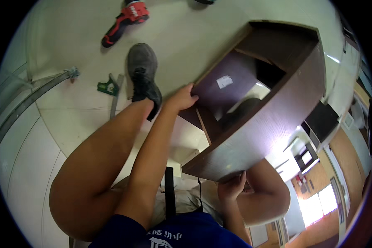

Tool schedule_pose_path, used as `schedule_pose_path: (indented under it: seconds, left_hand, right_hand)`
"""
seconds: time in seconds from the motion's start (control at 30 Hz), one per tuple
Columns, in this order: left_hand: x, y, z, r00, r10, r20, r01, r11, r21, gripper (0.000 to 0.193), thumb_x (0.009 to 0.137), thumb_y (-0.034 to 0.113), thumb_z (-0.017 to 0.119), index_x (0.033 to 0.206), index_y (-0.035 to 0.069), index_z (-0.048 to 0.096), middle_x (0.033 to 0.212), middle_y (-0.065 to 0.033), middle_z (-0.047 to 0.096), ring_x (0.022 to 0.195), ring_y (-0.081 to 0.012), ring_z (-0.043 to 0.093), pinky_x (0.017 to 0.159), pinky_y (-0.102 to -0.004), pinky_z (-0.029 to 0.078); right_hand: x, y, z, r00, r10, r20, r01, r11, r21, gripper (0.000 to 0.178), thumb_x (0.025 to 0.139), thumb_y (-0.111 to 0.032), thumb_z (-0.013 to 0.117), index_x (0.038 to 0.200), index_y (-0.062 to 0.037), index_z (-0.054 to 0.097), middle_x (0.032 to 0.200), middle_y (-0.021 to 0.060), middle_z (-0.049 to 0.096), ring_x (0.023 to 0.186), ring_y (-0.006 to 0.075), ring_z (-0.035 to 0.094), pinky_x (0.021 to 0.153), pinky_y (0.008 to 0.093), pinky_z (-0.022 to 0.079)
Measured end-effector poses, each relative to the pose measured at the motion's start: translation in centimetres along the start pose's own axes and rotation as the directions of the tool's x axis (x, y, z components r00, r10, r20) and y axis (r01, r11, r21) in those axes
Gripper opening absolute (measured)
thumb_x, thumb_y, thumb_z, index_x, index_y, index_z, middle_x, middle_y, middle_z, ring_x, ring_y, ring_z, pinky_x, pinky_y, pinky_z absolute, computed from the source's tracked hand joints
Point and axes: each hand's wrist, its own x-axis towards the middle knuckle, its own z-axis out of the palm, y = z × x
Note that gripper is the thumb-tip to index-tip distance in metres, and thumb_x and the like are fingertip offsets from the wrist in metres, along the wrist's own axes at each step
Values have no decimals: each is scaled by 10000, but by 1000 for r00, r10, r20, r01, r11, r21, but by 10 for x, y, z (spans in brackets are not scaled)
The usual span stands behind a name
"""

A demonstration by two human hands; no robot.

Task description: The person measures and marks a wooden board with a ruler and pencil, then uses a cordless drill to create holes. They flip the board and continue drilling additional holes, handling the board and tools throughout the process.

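Observation:
A dark brown wooden cabinet frame [252, 136], open in the middle with cross boards, rests tilted in front of me and between my knees. My left hand [183, 99] grips the edge of its far-left side board, thumb over the rim. At the near lower edge, my right hand [232, 188] holds the broad side panel, thumb up against it; its other fingers are partly hidden beneath. A small white label [224, 82] is stuck on the inner face of the far board.
A red and black cordless drill [126, 22] lies on the tiled floor at the far left. Nearer, a combination square [111, 89] with a green head sits beside my shoe [142, 70]. A curved metal bar [33, 95] runs along the left. Dark boards [322, 122] are at the right.

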Motion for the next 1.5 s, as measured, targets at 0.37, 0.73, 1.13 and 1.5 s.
schedule_pose_path:
  seconds: [0.37, 0.73, 1.13, 1.5]
  left_hand:
    - [-30, 132, -71, 976, 166, -144, -196, 952, -233, 228, 880, 225, 637, 1013, 40, 647, 892, -125, 687, 835, -271, 684, 730, -342, 521]
    - [-233, 315, -102, -127, 989, -72, -371, -115, -922, 167, 918, 209, 653, 884, 47, 633, 838, -130, 614, 624, -209, 597, 478, -298, 423]
    - [-428, 343, 2, -125, 972, -199, -526, -235, -818, 141, 870, 225, 680, 960, 117, 676, 761, -45, 577, 485, -88, 450, 404, -232, 262]
    - [-566, 314, 92, -382, 922, -63, -548, -281, -788, 136, 896, 192, 654, 956, 71, 664, 792, -71, 590, 501, -106, 484, 413, -226, 282]
  right_hand:
    - [22, 26, -18, 995, 18, -98, -19, 1000, -4, 638, 986, -535, 384, 1453, -100, 376, 1466, 74, 426, 1351, 267, 386, 1120, 456, 283]
    - [35, 40, -25, 953, -37, -300, 29, 999, -31, 669, 1001, -530, 379, 1468, -56, 313, 1511, 154, 360, 1392, 279, 346, 1146, 454, 249]
    - [-113, -121, -37, 515, -830, 216, 851, 465, -244, 710, 949, -320, 553, 1500, -13, 228, 1522, 229, 319, 1433, 348, 289, 1170, 486, 220]
    - [-144, -99, -175, 289, -956, 60, 934, 268, -238, 590, 960, -135, 496, 1487, -12, 261, 1507, 219, 371, 1398, 333, 360, 1161, 454, 260]
